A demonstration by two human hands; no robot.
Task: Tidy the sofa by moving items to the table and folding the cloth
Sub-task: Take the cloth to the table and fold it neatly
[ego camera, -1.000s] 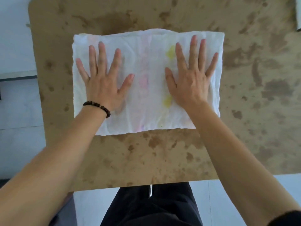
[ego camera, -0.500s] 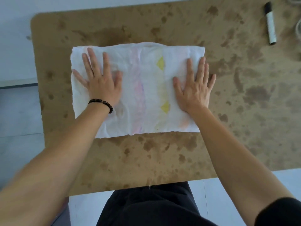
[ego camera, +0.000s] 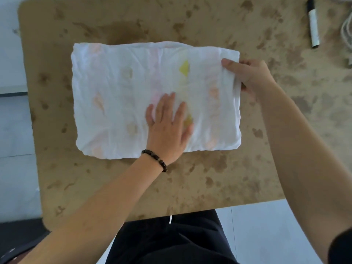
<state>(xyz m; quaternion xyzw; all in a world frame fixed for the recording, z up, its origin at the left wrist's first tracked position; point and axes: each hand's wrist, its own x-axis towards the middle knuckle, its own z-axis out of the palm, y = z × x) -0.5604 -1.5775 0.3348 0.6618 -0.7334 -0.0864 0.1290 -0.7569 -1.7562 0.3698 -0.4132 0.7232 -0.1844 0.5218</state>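
left hand: fingers straight, spread, palm flat on white crumpled rectangular folded cloth near its 6 o'clock edge; forearm angled in from 7 o'clock | right hand: pinches cloth's 3 o'clock edge, thumb on top, fingers curled | cloth: soft, faint pink and yellow patches, flat at centre of mottled brown table | black-and-white marker pen: 1 o'clock

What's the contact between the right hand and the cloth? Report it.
Touching. The head view shows the right hand with its thumb lying over the right edge of the cloth, its fingers curled at that same edge, pinching it.
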